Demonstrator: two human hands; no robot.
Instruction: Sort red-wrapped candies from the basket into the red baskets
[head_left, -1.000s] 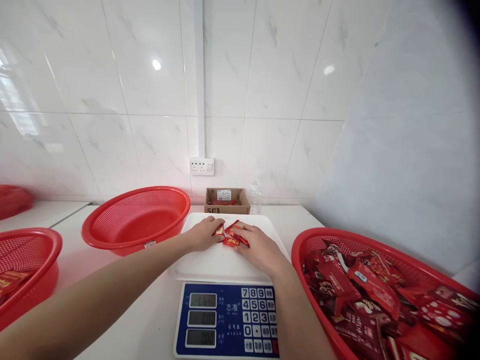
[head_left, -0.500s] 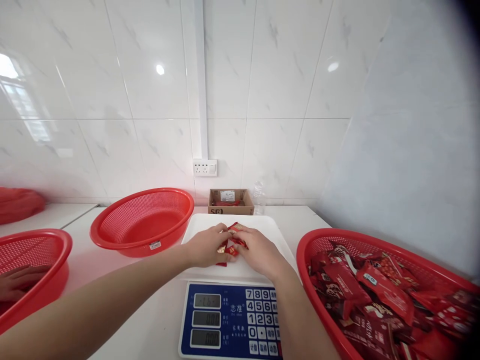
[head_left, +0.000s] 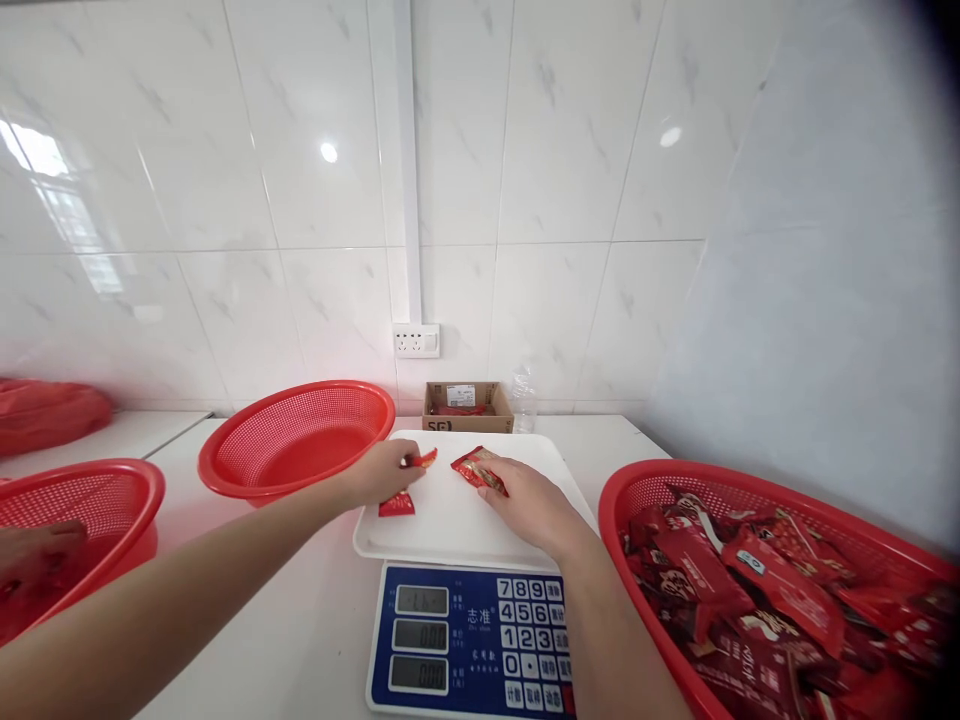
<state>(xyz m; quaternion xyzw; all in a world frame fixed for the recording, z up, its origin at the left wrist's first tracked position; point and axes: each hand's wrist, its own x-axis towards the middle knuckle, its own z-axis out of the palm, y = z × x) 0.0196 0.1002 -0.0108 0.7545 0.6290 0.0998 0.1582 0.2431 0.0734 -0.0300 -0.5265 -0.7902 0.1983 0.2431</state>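
Above the left part of the white scale tray (head_left: 465,520), my left hand (head_left: 384,470) is closed on a small red packet (head_left: 426,459) whose end sticks out past the fingers. Another red packet (head_left: 397,504) shows just under that hand; whether it is also gripped I cannot tell. My right hand (head_left: 525,495) has its fingers round a red and gold snack packet (head_left: 474,466) over the middle of the tray. The scale's blue panel (head_left: 474,640) with keys and displays lies in front, partly covered by my right forearm.
A red basket (head_left: 622,480) full of red snack packets stands at the right. Another red basket (head_left: 300,440) is at the back left. At the far left, another person's hand (head_left: 41,550) reaches into a red basket (head_left: 146,490). Behind the scale sits a cardboard box (head_left: 469,408).
My hands were together over the packets and have moved apart, the left one leftward with a small packet. The view has shifted slightly. The other person's hand has moved in its basket.
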